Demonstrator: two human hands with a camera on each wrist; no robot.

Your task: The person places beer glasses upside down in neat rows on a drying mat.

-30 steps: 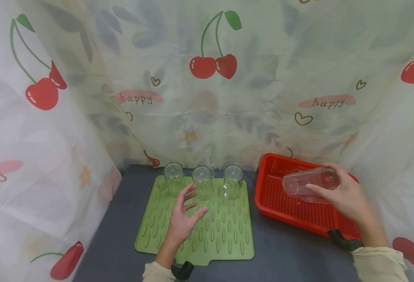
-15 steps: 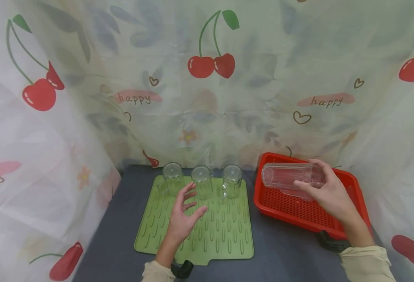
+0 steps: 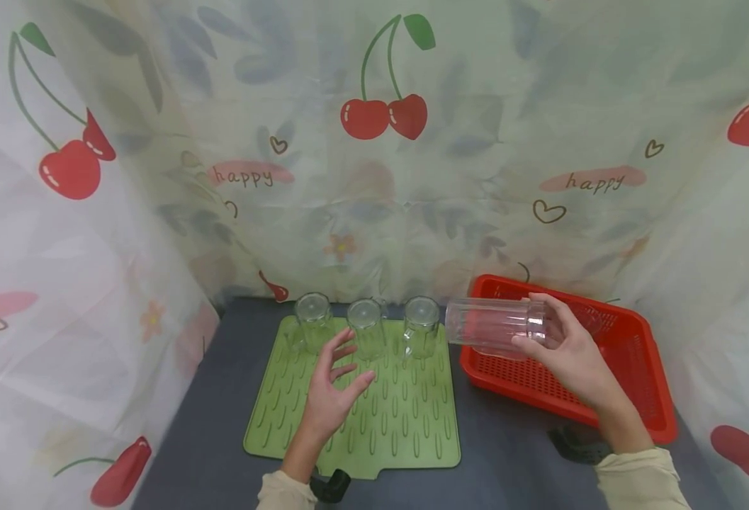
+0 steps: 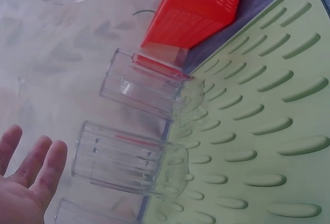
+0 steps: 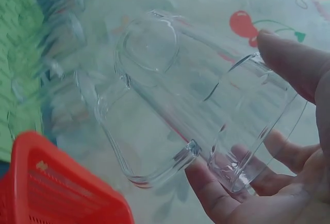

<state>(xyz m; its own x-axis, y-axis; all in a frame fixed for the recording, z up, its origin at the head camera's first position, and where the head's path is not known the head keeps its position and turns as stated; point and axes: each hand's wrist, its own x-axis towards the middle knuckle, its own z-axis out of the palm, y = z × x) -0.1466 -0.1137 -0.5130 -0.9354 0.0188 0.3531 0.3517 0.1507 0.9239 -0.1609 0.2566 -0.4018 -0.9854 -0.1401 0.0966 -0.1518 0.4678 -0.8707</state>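
My right hand (image 3: pixel 575 358) grips a clear glass mug (image 3: pixel 490 320) near its rim, thumb on one side and fingers on the other. The mug lies sideways in the air, its base pointing left, over the left part of a red basket (image 3: pixel 660 382). Its handle (image 5: pixel 116 141) shows in the right wrist view. Three similar glass mugs stand upside down along the back of a green drying mat (image 3: pixel 406 432): left mug (image 3: pixel 314 329), middle mug (image 3: pixel 368 333), right mug (image 3: pixel 421 333). My left hand (image 3: pixel 331 397) hovers over the mat before the middle mug, fingers spread, holding nothing.
The mat and basket sit side by side on a dark grey table (image 3: pixel 195 432). A cherry-patterned curtain (image 3: pixel 380 212) hangs close behind the table and along both sides. The basket's perforated wall (image 4: pixel 206 2) rises right of the mat.
My right hand has carried the glass mug leftward from above the basket's middle, and its base now reaches past the basket's left edge. My left hand has stayed in place.
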